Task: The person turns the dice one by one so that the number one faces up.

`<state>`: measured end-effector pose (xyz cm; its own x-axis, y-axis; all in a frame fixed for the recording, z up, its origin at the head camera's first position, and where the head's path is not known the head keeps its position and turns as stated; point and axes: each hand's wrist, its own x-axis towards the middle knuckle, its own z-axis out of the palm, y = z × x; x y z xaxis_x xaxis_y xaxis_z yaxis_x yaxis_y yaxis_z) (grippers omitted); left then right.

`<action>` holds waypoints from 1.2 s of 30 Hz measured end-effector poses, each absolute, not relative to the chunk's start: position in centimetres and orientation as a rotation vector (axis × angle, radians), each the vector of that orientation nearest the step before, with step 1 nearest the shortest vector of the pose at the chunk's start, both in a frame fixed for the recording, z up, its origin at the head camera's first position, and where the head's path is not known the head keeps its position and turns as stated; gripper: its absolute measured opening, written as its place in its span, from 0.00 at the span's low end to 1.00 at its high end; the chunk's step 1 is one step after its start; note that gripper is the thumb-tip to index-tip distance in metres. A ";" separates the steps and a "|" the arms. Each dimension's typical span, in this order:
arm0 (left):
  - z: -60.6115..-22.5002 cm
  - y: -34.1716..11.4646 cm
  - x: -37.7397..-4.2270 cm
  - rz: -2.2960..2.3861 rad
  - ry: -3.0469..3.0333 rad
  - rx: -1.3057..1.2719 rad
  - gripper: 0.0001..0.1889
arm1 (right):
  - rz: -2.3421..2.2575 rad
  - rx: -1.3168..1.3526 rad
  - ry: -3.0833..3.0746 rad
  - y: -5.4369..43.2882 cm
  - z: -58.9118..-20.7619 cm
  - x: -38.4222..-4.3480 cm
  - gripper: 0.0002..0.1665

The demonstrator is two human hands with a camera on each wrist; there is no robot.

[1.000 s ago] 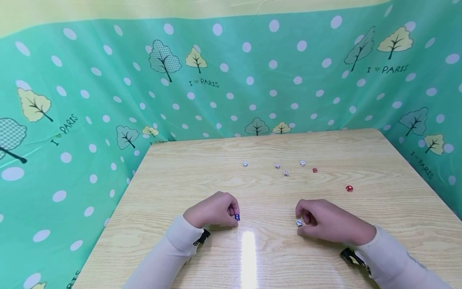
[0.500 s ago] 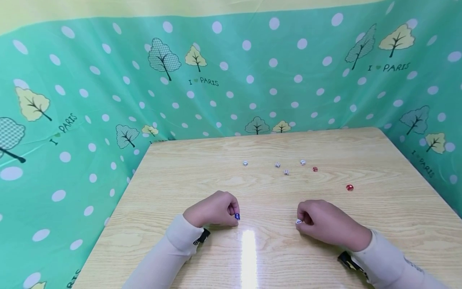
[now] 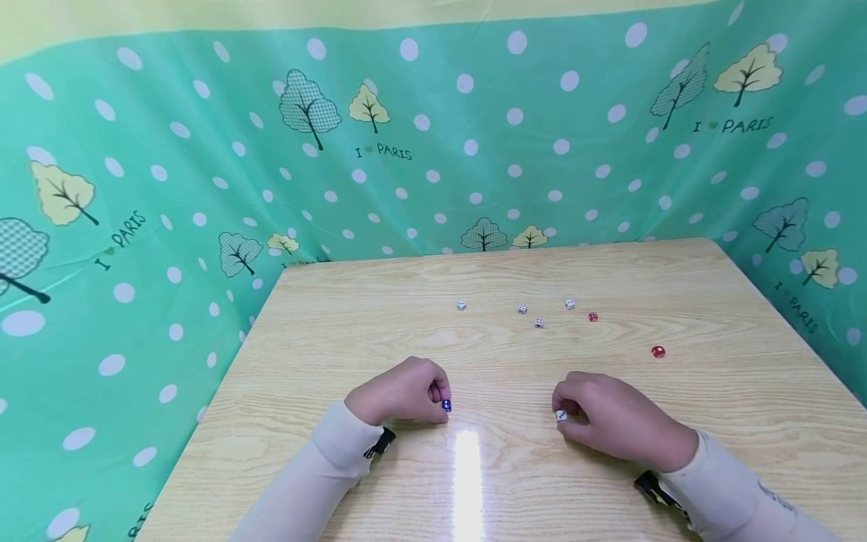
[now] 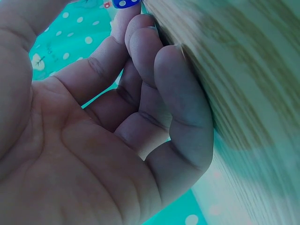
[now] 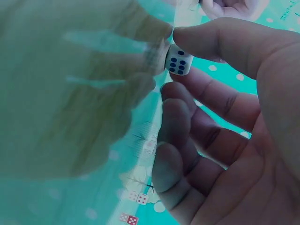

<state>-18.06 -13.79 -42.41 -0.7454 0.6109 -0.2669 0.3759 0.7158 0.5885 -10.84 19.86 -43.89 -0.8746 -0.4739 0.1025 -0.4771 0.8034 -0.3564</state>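
My left hand pinches a blue die with white pips between thumb and forefinger, low over the wooden table. Only the lower part of that blue die shows at the top of the left wrist view. To the right, my right hand holds a white die between thumb and forefinger at the tabletop. In the right wrist view this white die turns a face with dark blue pips to the camera, and the other fingers curl loosely below it.
Farther back on the table lie several white dice, among them one at the left and one nearer. A small red die and a larger-looking red die lie right of them. A green dotted cloth surrounds the table.
The right thumb and forefinger, spread around the white die at first, have closed in on it. The white die has turned slightly between the frames. The left hand stays put with the blue die.
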 end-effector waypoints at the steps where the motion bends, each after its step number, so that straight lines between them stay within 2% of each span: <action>1: -42.4 -13.8 -18.1 0.710 2.473 0.756 0.09 | 0.592 0.793 -2.965 19.9 -43.9 -10.8 0.11; 16: -42.3 -13.7 -18.0 0.701 2.479 0.761 0.08 | 0.890 0.776 -3.050 20.3 -43.1 -11.4 0.10; 24: -42.4 -13.8 -18.1 0.701 2.477 0.761 0.08 | 1.053 0.774 -3.053 21.1 -43.5 -12.1 0.13; 36: -42.5 -13.8 -18.2 0.710 2.473 0.771 0.08 | 1.076 0.811 -3.082 21.5 -44.1 -12.4 0.10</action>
